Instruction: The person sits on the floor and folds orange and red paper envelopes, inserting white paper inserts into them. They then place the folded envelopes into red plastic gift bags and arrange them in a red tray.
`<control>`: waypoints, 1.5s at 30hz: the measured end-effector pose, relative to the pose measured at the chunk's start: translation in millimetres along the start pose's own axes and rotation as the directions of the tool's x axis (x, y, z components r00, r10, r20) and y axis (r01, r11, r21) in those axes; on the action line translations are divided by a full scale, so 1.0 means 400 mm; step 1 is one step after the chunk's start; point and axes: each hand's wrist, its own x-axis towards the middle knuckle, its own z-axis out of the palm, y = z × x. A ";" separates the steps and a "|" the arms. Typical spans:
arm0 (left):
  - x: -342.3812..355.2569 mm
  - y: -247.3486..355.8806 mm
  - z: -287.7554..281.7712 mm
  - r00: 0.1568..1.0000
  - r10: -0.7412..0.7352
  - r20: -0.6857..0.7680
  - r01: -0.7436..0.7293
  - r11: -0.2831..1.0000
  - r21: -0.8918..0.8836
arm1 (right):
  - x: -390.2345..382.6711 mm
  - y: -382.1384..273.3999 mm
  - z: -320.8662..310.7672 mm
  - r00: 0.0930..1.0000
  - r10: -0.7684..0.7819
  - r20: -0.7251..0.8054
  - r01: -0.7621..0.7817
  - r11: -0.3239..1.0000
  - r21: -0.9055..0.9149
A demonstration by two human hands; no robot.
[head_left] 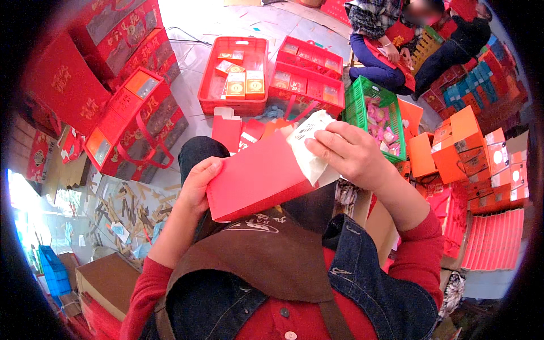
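Note:
Above my lap I hold a flat red cardboard box (258, 178), tilted up to the right. My left hand (199, 182) grips its left end, thumb on top and fingers wrapped round the side. At the box's open right end, a white packet (310, 141) with dark print sticks partly out; how far it reaches inside is hidden. My right hand (354, 154) is closed on this packet, fingers over its upper face. Just beyond the box lie red cartons (226, 131), partly covered by it.
Ahead stand a red crate (207, 85) with small boxes, red gift boxes (306, 93) and a green basket (355, 107) of pink packets. Gift boxes (127, 113) stack at left, orange boxes (442, 156) at right. Another person (377, 34) sits at the far right. Paper scraps (130, 209) litter the floor.

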 end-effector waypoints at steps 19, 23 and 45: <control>0.025 -0.014 -0.020 0.999 -0.017 0.040 0.018 1.000 -0.012 | 0.061 -0.023 -0.037 0.949 -0.192 0.252 0.165 0.978 0.125; 0.035 -0.033 -0.034 0.993 -0.027 0.117 0.035 0.997 -0.066 | 0.084 0.020 -0.025 0.936 -0.253 0.246 0.247 0.967 0.054; 0.052 -0.058 0.041 0.917 0.398 0.002 -0.398 0.916 0.054 | 0.111 0.020 0.026 0.799 0.333 0.501 -0.549 0.062 0.834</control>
